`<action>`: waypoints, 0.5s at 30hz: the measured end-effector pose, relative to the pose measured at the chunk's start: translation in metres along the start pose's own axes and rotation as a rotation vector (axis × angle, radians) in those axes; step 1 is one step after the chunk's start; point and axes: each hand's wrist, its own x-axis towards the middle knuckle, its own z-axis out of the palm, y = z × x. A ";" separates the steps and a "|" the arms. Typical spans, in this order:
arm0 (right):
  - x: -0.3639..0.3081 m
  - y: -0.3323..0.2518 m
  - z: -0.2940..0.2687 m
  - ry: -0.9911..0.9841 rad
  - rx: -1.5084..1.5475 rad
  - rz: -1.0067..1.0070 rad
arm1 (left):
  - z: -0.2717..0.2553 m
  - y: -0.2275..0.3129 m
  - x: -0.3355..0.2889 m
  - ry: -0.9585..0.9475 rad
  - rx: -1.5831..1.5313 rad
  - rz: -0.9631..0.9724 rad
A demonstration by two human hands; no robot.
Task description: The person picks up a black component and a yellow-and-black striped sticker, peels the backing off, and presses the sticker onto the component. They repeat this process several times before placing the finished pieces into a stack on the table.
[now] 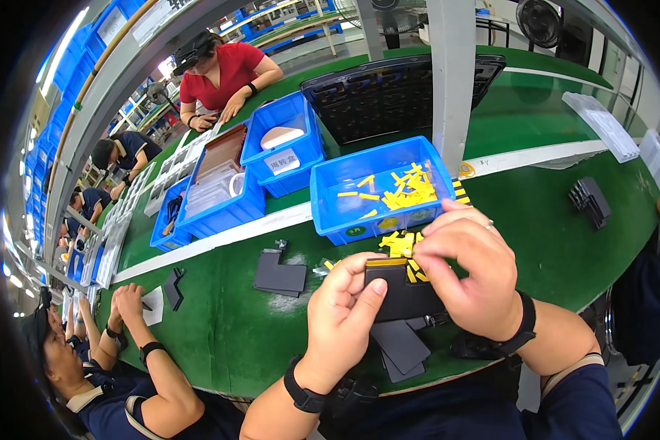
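My left hand (345, 315) grips a black flat panel (407, 293), thumb on its face and fingers behind. A yellow strip (387, 262) runs along the panel's top edge. Over the panel's upper right corner, my right hand (471, 264) is closed in a pinch; what its fingertips hold, if anything, is too small to make out. Small yellow pieces (397, 244) lie on the table just behind the panel. Beyond them stands a blue bin (330, 213) with more yellow strips (411, 189) inside. Below the held panel lie several black flat pieces (401, 347).
Black L-shaped plates (280, 275) lie left on the green table (220, 323); a stack of black parts (589, 203) sits right. More blue bins (224, 222) stand at the back left. A grey post (451, 81) rises behind. Co-workers sit left (154, 381) and across (224, 77).
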 end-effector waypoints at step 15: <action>-0.002 0.005 0.004 -0.071 0.149 0.180 | 0.002 -0.004 -0.001 0.030 -0.136 0.008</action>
